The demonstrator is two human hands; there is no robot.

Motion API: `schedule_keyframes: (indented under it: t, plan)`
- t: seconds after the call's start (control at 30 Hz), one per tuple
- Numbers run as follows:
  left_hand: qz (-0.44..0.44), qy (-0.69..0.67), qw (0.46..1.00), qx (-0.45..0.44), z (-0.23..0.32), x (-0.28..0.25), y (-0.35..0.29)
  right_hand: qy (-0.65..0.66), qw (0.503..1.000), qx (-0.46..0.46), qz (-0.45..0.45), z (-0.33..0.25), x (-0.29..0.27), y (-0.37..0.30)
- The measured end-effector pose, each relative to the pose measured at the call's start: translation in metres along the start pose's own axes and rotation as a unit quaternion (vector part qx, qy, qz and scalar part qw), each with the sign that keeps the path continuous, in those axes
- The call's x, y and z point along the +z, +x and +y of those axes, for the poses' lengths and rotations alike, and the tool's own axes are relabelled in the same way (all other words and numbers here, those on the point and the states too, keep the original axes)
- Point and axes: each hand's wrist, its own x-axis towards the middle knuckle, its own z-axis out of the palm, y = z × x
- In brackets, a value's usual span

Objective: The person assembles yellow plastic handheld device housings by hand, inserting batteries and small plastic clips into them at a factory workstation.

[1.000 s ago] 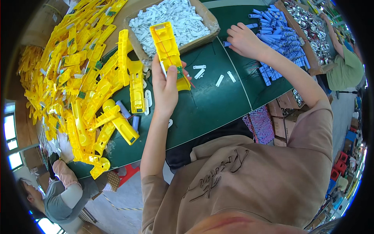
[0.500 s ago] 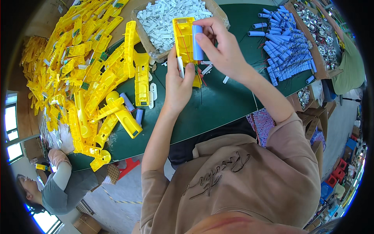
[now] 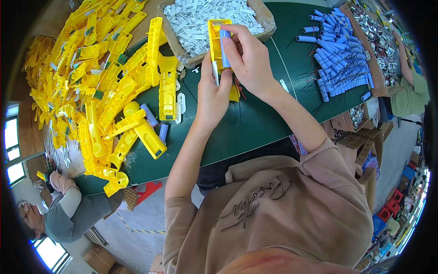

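Upright over the green table, a yellow plastic housing is gripped by my left hand, its fingers closed round the lower part. A white plastic piece shows by my left thumb. My right hand pinches a blue cylindrical battery between thumb and fingers. The battery lies lengthwise against the open inner side of the housing; whether it is seated cannot be told. Thin dark and red wires hang below my hands, and the lower housing is partly hidden behind them.
A heap of yellow housings covers the left. Behind my hands stands a box of small white parts. Blue wired batteries lie at the right, beside a box of shiny round metal parts. Co-workers sit at the left and far right.
My right hand has moved left, bringing the battery from the housing's right edge over its open inside. The head view has shifted slightly.
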Motion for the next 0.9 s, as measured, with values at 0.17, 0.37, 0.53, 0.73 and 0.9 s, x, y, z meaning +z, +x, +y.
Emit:
schedule_keyframes:
  t: [0.17,0.37,0.53,0.73,0.9]
  plan:
    - [-0.007,-0.029,0.998,-0.054,0.006,-0.001,0.000,-0.026,1.000,-0.014,0.003,0.002,0.008,0.001]
    - [0.011,-0.031,0.999,-0.044,0.008,-0.002,-0.001,-0.116,0.990,-0.074,0.039,0.008,0.014,-0.001]
    - [0.039,0.010,0.999,0.003,0.004,-0.003,0.000,-0.147,0.983,-0.087,0.071,0.012,0.017,-0.003]
    - [-0.009,-0.174,0.979,-0.107,0.011,-0.006,0.002,-0.030,0.991,-0.065,-0.114,-0.002,-0.031,0.014]
    - [0.024,-0.136,0.985,-0.103,0.016,-0.003,0.000,-0.329,0.936,-0.046,-0.111,0.088,-0.155,0.036]
